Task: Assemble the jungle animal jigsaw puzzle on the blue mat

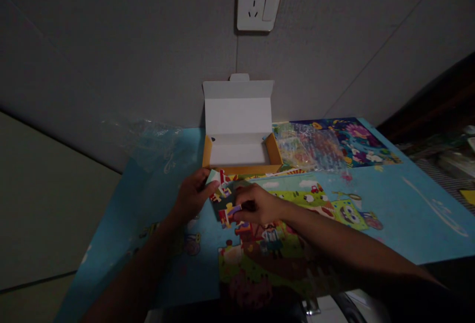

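My left hand [193, 195] is closed on a few jigsaw pieces [221, 187], its thumb lying over them, just in front of the open box. Between the fingers of my right hand [256, 205] is a single red and yellow puzzle piece [227, 215], held low at the left side of the puzzle. The partly joined farm-scene puzzle [274, 258] lies flat under my right hand and forearm, which hide some of it. Dimness makes the exact number of pieces in my left hand hard to tell.
An open yellow box [241, 169] with a raised white lid [238, 110] stands against the wall. Crumpled clear plastic [311, 147] lies right of it over colourful sheets, and another clear wrapper [156, 147] is at left. The blue patterned table [401, 224] carries everything.
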Action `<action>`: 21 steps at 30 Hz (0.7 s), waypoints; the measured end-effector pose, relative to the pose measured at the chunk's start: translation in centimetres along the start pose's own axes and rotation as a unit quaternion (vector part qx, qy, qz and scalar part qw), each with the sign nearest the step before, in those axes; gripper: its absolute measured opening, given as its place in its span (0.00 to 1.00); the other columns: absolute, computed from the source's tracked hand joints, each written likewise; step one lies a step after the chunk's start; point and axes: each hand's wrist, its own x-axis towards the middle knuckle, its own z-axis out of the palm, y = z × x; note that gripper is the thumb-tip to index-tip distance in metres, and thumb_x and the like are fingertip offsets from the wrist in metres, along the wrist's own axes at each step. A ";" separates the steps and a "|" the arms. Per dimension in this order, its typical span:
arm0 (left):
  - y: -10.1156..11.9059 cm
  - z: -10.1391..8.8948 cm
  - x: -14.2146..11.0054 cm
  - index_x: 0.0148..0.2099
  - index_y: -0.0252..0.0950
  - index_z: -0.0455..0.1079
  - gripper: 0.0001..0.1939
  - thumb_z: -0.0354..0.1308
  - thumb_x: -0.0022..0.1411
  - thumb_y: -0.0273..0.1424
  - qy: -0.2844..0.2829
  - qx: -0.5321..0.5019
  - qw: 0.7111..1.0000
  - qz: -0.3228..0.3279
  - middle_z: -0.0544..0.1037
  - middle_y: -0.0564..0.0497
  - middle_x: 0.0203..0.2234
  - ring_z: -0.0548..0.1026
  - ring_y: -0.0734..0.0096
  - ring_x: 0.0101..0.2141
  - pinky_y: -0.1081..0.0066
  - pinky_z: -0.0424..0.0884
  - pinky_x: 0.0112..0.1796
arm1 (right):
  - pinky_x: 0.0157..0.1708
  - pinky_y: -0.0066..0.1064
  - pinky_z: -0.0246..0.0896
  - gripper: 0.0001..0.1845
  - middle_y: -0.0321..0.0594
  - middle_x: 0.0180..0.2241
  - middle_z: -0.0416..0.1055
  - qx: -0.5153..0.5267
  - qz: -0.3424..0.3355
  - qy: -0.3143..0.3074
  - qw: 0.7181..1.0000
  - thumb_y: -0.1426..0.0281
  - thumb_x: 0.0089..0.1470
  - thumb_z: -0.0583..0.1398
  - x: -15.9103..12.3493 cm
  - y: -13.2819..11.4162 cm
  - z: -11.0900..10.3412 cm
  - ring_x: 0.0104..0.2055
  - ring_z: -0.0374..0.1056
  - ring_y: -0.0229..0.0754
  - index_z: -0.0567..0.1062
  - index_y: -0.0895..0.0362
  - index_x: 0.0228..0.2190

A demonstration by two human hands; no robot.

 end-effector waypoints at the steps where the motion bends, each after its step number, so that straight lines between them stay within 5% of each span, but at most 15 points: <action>1: -0.1 0.0 0.1 0.36 0.35 0.69 0.11 0.60 0.60 0.39 0.017 -0.015 1.000 -0.004 0.75 0.54 0.25 0.72 0.73 0.26 0.73 0.68 0.29 | 0.22 0.26 0.48 0.19 0.29 0.20 0.59 0.031 0.014 0.005 0.999 0.59 0.58 0.63 -0.1 0.1 0.0 0.21 0.54 0.33 0.68 0.55 0.21; 3: -0.2 0.0 0.3 0.37 0.35 0.70 0.11 0.59 0.61 0.39 0.013 -0.019 1.000 -0.005 0.75 0.54 0.25 0.71 0.74 0.25 0.74 0.68 0.27 | 0.21 0.26 0.47 0.21 0.29 0.19 0.59 0.058 0.062 0.048 0.995 0.55 0.58 0.63 -0.1 0.4 0.2 0.21 0.53 0.32 0.69 0.56 0.22; 7: -0.5 0.7 0.0 0.37 0.36 0.71 0.13 0.60 0.61 0.42 -0.112 0.008 0.993 -0.022 0.73 0.55 0.24 0.72 0.74 0.24 0.76 0.69 0.24 | 0.22 0.26 0.48 0.28 0.28 0.17 0.59 0.021 0.165 0.185 0.969 0.47 0.56 0.62 0.2 1.2 0.6 0.20 0.52 0.31 0.66 0.55 0.21; 9: -0.5 1.1 -0.3 0.39 0.36 0.70 0.15 0.63 0.59 0.43 -0.150 -0.004 0.987 -0.058 0.73 0.56 0.22 0.72 0.72 0.22 0.75 0.70 0.21 | 0.23 0.28 0.48 0.28 0.30 0.17 0.60 -0.048 0.177 0.197 0.963 0.47 0.58 0.61 0.2 0.8 0.5 0.20 0.53 0.32 0.65 0.55 0.19; 13: -0.3 1.0 -0.3 0.38 0.36 0.68 0.18 0.66 0.55 0.43 -0.100 -0.034 0.991 -0.088 0.73 0.56 0.23 0.73 0.72 0.21 0.74 0.71 0.17 | 0.25 0.31 0.50 0.21 0.36 0.21 0.68 -0.252 0.145 0.109 0.951 0.54 0.61 0.61 -0.3 -2.8 1.1 0.22 0.60 0.36 0.70 0.56 0.23; 16: -0.2 0.3 0.0 0.38 0.36 0.67 0.18 0.66 0.53 0.43 -0.065 -0.078 0.989 -0.103 0.74 0.56 0.24 0.72 0.74 0.20 0.75 0.71 0.17 | 0.27 0.36 0.59 0.26 0.49 0.32 0.75 -0.366 0.086 -0.007 0.927 0.47 0.50 0.66 -1.1 -6.2 3.0 0.31 0.68 0.47 0.75 0.58 0.32; 19: -0.1 -0.1 0.1 0.41 0.37 0.67 0.20 0.67 0.52 0.42 -0.090 -0.142 0.974 -0.153 0.78 0.52 0.29 0.76 0.70 0.23 0.73 0.74 0.20 | 0.24 0.37 0.59 0.13 0.56 0.36 0.76 -0.448 0.052 -0.103 0.886 0.65 0.52 0.67 -1.7 -7.6 5.1 0.34 0.69 0.52 0.77 0.62 0.35; 21: 0.1 0.0 0.1 0.44 0.38 0.67 0.22 0.69 0.51 0.41 -0.113 -0.183 0.959 -0.182 0.80 0.49 0.33 0.79 0.65 0.27 0.70 0.76 0.23 | 0.25 0.37 0.60 0.09 0.57 0.38 0.75 -0.439 0.063 -0.122 0.888 0.74 0.51 0.64 -1.8 -7.5 5.8 0.35 0.69 0.52 0.76 0.63 0.36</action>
